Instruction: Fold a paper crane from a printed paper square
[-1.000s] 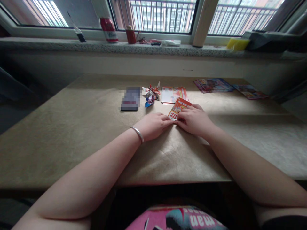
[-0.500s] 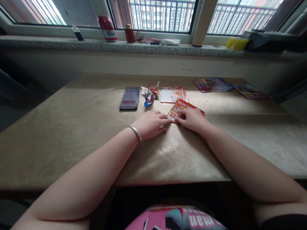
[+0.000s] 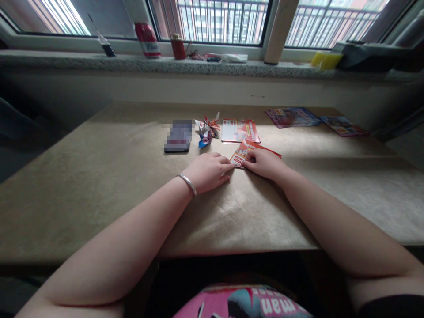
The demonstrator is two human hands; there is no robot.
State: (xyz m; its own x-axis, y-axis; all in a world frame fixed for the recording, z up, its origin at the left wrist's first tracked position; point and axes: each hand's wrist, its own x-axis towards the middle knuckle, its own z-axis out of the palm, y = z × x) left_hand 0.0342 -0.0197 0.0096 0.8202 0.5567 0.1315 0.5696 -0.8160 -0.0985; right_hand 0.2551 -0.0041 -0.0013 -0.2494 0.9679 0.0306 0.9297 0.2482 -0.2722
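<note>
A red and orange printed sheet of paper [image 3: 239, 154], seemingly folded, lies slanted on the table in front of me. My right hand [image 3: 265, 162] covers its right part, thumb and bent forefinger pinching it near the lower edge. At its left corner rests a fingertip of my left hand [image 3: 208, 171], whose fingers are stretched out over the tabletop. A silver bangle [image 3: 187, 184] circles my left wrist. Just beyond the sheet is a small stack of similar printed papers [image 3: 240, 131]. Left of that stack stands a folded paper figure [image 3: 207, 129] with pointed tips.
A dark phone-like slab [image 3: 179, 136], partly blurred, lies left of the paper figure. Glossy printed sheets [image 3: 293, 117] lie at the table's back right. A red and white can [image 3: 147, 40], a red lighter-like object [image 3: 178, 47] and a yellow item [image 3: 326, 60] line the windowsill.
The sheet's upper corner has dropped slightly towards me, and less of its red printed top shows. My right hand has shifted a little; my left hand stays nearly still.
</note>
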